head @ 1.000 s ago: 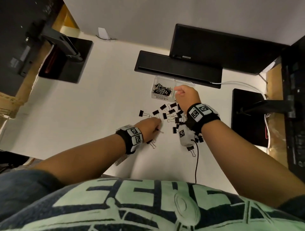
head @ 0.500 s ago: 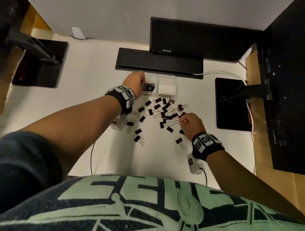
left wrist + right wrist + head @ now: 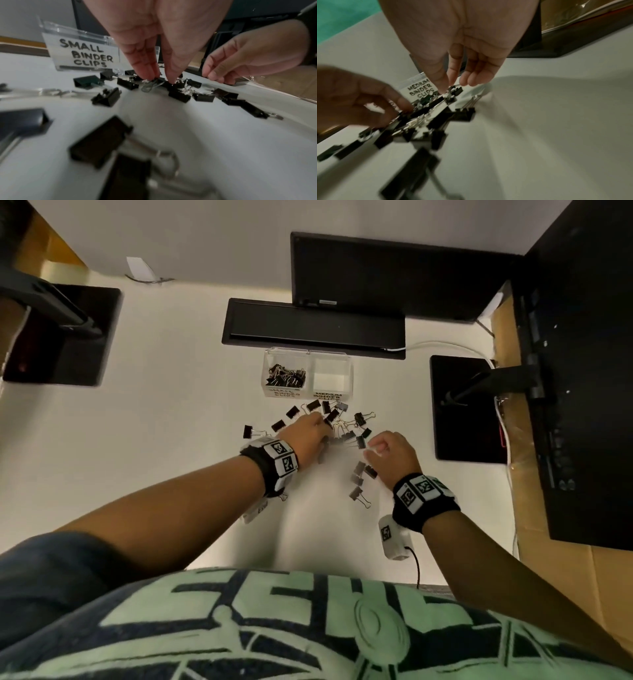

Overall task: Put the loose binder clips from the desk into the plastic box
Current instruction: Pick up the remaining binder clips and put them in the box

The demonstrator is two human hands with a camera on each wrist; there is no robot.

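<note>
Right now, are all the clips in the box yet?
Not yet. Some clips already sit in the plastic box's small side; the medium side looks empty. The left hand pinches one clip. Many loose clips remain on the desk.

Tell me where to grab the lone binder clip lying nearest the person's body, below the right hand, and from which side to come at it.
Take the lone binder clip by its black body, thumb and finger on the two flat faces, coming straight down from above. It lies flat on the desk, apart from the pile, its wire handles trailing toward the person, so the body end is free. The right hand is closest. Pinching the thin wire loops would probably let it swing.
</note>
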